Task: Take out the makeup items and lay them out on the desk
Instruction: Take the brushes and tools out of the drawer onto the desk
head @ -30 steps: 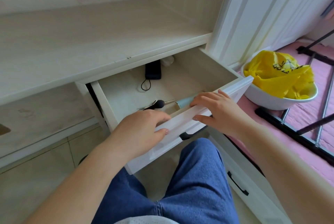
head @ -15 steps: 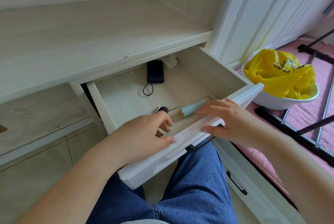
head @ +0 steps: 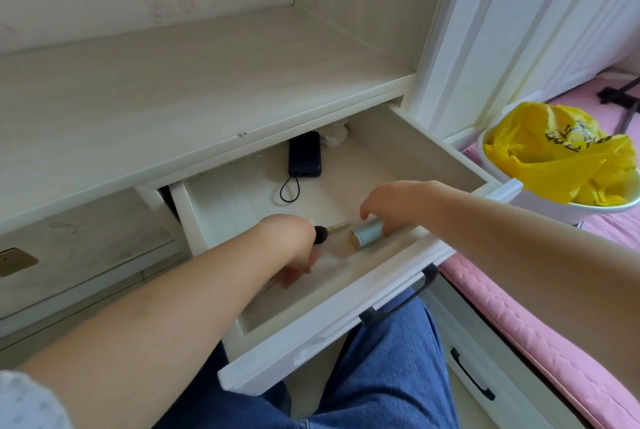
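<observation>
The white drawer [head: 346, 304] under the desk top [head: 173, 96] stands pulled out over my lap. Inside near its front lies a light blue tube [head: 366, 239] with a gold end. My right hand [head: 398, 203] reaches in from the right, its fingers curled round the tube's right end. Left of the tube lies a brush [head: 322, 233] with a black middle and a thin gold handle. My left hand [head: 291, 248] covers the brush's left part, fingers curled down and blurred. Whether they hold anything is hidden.
A dark power bank [head: 304, 155] with a loop cord and a crumpled white tissue [head: 334, 132] lie at the drawer's back. A white bowl holding a yellow bag [head: 561, 158] sits on the pink mat [head: 540, 335] at the right. A lower drawer with a black handle [head: 472, 376] is below.
The drawer has slid further out. Both hands left its front panel and reached inside: the right onto the blue tube, the left down beside the brush.
</observation>
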The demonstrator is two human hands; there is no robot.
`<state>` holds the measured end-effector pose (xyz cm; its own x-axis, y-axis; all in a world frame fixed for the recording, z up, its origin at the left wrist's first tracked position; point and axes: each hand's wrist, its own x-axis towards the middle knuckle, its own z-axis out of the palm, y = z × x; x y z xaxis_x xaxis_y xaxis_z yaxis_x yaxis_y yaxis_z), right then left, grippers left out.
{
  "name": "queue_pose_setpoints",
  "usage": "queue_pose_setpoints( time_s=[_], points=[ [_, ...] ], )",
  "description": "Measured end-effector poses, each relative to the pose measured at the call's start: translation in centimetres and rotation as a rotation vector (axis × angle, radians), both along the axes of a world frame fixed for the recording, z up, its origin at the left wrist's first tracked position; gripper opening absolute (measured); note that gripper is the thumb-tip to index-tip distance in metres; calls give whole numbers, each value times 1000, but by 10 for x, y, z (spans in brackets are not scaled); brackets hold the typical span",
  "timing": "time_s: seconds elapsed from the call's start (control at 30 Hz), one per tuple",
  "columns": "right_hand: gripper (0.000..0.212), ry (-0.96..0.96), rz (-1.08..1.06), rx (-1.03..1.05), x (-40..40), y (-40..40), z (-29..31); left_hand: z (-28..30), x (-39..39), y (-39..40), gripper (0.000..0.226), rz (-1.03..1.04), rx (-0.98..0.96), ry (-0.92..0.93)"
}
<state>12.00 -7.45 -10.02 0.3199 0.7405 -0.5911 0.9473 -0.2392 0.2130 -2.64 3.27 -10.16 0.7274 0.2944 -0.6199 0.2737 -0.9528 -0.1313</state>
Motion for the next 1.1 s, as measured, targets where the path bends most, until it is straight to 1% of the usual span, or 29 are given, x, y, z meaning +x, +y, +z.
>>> queue_pose_setpoints(
  time_s=[0.07,0.13,0.2,0.33,0.4,0.43,0.5,0.53,0.67,0.77,0.83,0.93,1.0,1.07,1.1],
  points=[
    [49,-27,48,-47,3,6,-6,-4,3,-2,32,-24,55,32],
    [42,-52,84,-83,8,12,-14,-10,7,-2,32,-48,72,75],
    [38,-65,108,-114,11,17,-19,-14,8,-2,27,-66,78,84],
    [37,-63,126,-151,13,18,-27,-19,7,-2,22,-99,91,73],
    [36,-67,133,-158,13,20,-31,-22,8,0,7,-81,73,63],
    [35,-68,136,-155,14,20,-32,-23,8,1,10,-62,63,50],
    [34,-58,126,-125,16,17,-30,-21,6,6,22,-36,33,12],
    [32,-50,115,-89,18,15,-30,-19,4,9,24,-23,-1,-22],
    [24,31,32,95,18,8,-26,-1,-12,31,30,102,-201,-256],
    [28,155,-89,204,15,7,-16,20,-28,52,33,192,-305,-452],
    [30,289,-206,340,9,10,-1,38,-42,65,27,289,-441,-604],
    [25,522,-326,580,-13,25,34,66,-64,79,15,430,-643,-844],
    [25,699,-335,726,-34,44,63,81,-81,91,5,504,-710,-1001],
    [25,881,-347,845,-55,65,91,95,-98,105,3,573,-732,-1119],
    [24,941,-332,889,-65,78,104,104,-109,113,3,608,-720,-1176]
  ],
)
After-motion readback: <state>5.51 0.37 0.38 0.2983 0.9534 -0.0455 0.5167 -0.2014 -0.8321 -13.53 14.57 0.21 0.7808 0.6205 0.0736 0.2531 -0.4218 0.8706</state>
